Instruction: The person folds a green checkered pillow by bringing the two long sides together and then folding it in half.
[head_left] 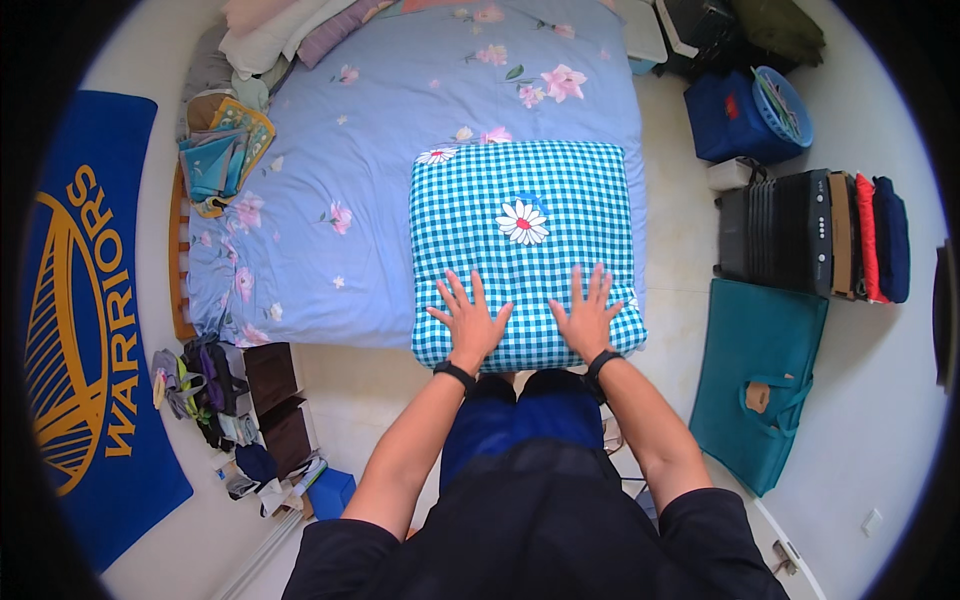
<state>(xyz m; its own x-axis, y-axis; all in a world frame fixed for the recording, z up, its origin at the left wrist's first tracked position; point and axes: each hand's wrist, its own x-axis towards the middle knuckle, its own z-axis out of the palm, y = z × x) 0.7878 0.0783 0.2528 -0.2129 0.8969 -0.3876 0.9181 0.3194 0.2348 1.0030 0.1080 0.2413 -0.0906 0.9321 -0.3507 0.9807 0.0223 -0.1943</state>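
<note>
A folded quilt (520, 262) in teal-and-white check, printed with white daisies, lies as a squarish padded block at the bed's near right corner. Its near edge reaches the bed's edge, close to my legs. My left hand (470, 322) rests on the near left part of it, palm down with fingers spread. Level with it, my right hand (588, 318) lies on the near right part, its fingers likewise stretched out. A gap of checked cloth separates the two hands, and neither grips anything. Under the quilt is a blue floral bed sheet (340, 270).
Folded cloths (222, 155) and pillows (275, 40) lie along the bed's left side. To the right stand a black suitcase (775, 230), a teal flat bag (755, 385) and a blue basket (783, 108). Brown storage boxes (272, 380) sit at the lower left.
</note>
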